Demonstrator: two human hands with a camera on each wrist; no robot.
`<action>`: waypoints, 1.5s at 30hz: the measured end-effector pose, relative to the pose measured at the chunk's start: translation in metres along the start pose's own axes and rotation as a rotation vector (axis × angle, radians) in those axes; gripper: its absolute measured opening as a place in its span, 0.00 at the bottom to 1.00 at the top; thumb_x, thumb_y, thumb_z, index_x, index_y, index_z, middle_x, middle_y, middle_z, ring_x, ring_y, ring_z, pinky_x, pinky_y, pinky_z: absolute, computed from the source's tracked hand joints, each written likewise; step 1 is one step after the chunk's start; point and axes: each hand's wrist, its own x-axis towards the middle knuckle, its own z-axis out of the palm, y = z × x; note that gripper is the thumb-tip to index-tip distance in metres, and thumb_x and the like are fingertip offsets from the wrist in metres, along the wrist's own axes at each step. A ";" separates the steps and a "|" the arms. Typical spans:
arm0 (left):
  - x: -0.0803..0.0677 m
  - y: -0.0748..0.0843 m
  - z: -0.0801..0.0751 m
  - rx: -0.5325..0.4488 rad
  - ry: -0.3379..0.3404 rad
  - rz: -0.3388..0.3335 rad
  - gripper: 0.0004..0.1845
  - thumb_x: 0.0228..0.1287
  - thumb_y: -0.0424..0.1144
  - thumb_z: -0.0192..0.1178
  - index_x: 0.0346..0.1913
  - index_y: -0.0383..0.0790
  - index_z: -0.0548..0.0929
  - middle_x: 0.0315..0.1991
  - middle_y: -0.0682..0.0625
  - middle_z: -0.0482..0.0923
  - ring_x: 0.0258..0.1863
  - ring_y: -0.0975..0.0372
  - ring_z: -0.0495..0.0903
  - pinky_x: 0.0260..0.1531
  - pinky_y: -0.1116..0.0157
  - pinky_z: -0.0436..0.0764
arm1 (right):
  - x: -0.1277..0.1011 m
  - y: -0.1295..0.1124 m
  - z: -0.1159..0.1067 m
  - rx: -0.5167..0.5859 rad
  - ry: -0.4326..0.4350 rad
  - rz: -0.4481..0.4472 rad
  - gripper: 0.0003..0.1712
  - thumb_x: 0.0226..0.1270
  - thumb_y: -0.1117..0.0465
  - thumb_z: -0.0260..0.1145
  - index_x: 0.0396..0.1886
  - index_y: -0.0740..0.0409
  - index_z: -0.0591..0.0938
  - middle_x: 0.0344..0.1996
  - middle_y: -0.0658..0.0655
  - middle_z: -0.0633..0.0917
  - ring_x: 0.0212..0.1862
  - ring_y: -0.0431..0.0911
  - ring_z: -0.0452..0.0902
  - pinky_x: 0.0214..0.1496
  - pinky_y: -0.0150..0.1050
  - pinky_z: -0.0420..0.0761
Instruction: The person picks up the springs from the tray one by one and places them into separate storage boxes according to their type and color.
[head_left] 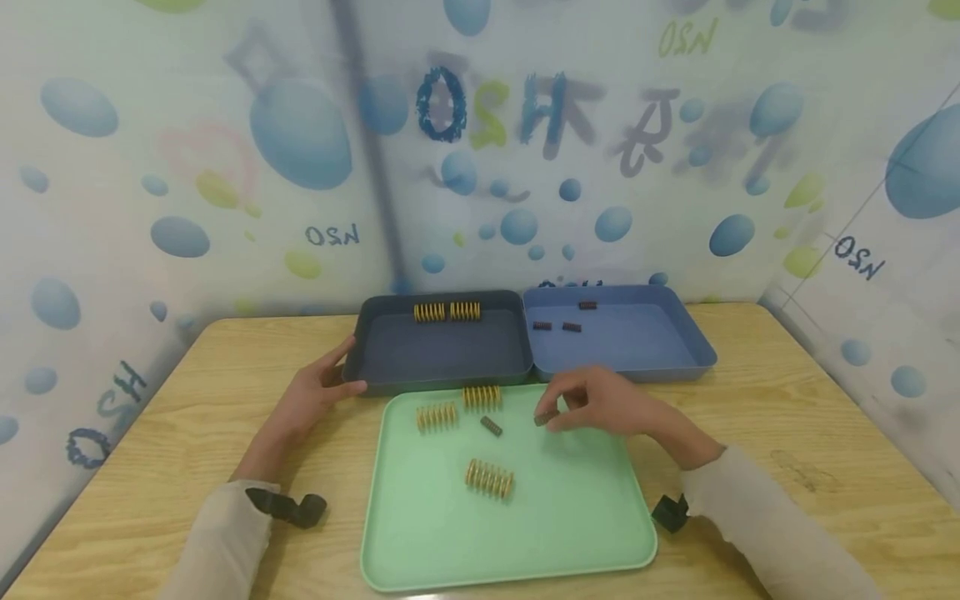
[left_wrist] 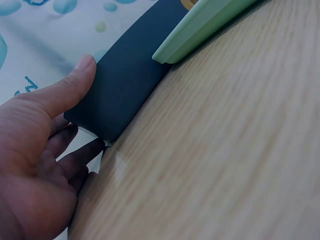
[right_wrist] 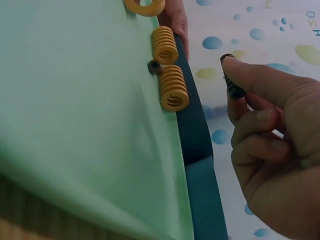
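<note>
My right hand (head_left: 603, 402) is above the green tray (head_left: 555, 533), pinching a small dark coil spring (right_wrist: 233, 82) between thumb and forefinger. Another small dark spring (head_left: 491, 426) lies on that tray among yellow springs: one at the back edge (head_left: 482, 397), one at the left (head_left: 437, 417) and a third nearer the middle (head_left: 489, 479). With thumb on the front wall and fingers round the side, my left hand (head_left: 311, 392) holds the left front corner of the dark grey tray (head_left: 442, 354). Two yellow springs (head_left: 447, 312) stand inside it along the back.
A blue tray (head_left: 637, 346) adjoins the dark one on the right, with three small dark springs (head_left: 572, 327) towards its left and back. All trays sit on a wooden table (head_left: 780, 467). Behind it hangs a patterned white wall covering (head_left: 480, 208).
</note>
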 end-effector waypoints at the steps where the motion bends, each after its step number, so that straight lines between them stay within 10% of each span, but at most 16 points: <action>1: 0.000 0.000 0.000 -0.002 0.000 0.000 0.43 0.63 0.39 0.65 0.76 0.47 0.53 0.75 0.45 0.48 0.70 0.43 0.53 0.63 0.47 0.59 | -0.001 -0.001 -0.003 0.002 0.009 0.013 0.09 0.62 0.54 0.69 0.42 0.43 0.86 0.32 0.50 0.83 0.18 0.40 0.58 0.22 0.35 0.67; 29: 0.005 -0.008 -0.002 0.020 0.008 -0.003 0.45 0.60 0.43 0.67 0.75 0.45 0.53 0.75 0.46 0.49 0.70 0.44 0.53 0.64 0.47 0.58 | -0.011 0.007 -0.058 -0.044 0.310 0.187 0.10 0.63 0.63 0.68 0.44 0.56 0.86 0.42 0.60 0.86 0.36 0.53 0.79 0.36 0.37 0.77; 36: 0.005 -0.008 -0.002 0.023 0.007 -0.002 0.44 0.61 0.43 0.66 0.76 0.45 0.53 0.75 0.45 0.48 0.70 0.44 0.53 0.63 0.47 0.60 | -0.013 -0.005 -0.063 -0.064 0.362 0.256 0.12 0.64 0.61 0.68 0.45 0.60 0.85 0.42 0.62 0.85 0.40 0.60 0.79 0.42 0.50 0.78; 45: 0.003 -0.004 -0.001 0.006 0.001 0.003 0.43 0.62 0.40 0.65 0.76 0.45 0.53 0.75 0.45 0.48 0.70 0.43 0.53 0.63 0.47 0.59 | -0.014 0.035 -0.074 -0.054 0.436 0.323 0.18 0.62 0.51 0.69 0.48 0.53 0.85 0.46 0.56 0.83 0.39 0.57 0.81 0.44 0.50 0.77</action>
